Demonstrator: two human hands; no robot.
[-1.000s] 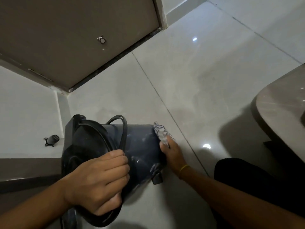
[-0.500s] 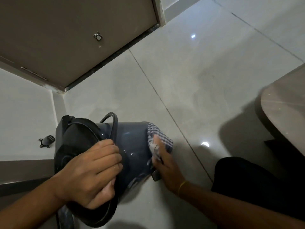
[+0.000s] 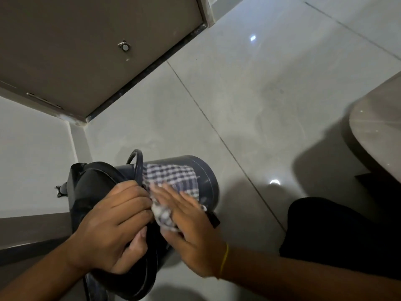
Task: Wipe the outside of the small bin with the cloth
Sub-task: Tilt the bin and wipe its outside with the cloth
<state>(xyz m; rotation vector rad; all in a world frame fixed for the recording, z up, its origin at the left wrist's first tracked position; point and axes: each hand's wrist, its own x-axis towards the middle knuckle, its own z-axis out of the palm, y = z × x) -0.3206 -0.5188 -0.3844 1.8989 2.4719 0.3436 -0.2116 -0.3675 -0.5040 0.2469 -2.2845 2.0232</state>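
The small dark blue-grey bin [image 3: 205, 178] lies tipped on its side on the tiled floor, its black lid end toward me and its base pointing away to the right. My left hand [image 3: 112, 227] grips the lid rim. A blue-and-white checked cloth [image 3: 173, 177] is spread over the bin's upper side. My right hand [image 3: 186, 222], a yellow band on its wrist, presses flat on the cloth's near part, with some cloth bunched under the fingers. A thin black wire handle [image 3: 136, 158] arcs above the bin near the lid.
A brown door [image 3: 86, 51] with a small round stopper [image 3: 124, 47] fills the upper left. A small black object [image 3: 61, 189] lies on the pale ledge at left. A rounded brown counter edge [image 3: 373, 131] is at right; my dark-clothed knee [image 3: 338, 235] is below it.
My right hand has slid with the cloth from the bin's base end up over its side toward the lid. The cloth now lies spread wider. My left hand kept its grip on the lid rim.
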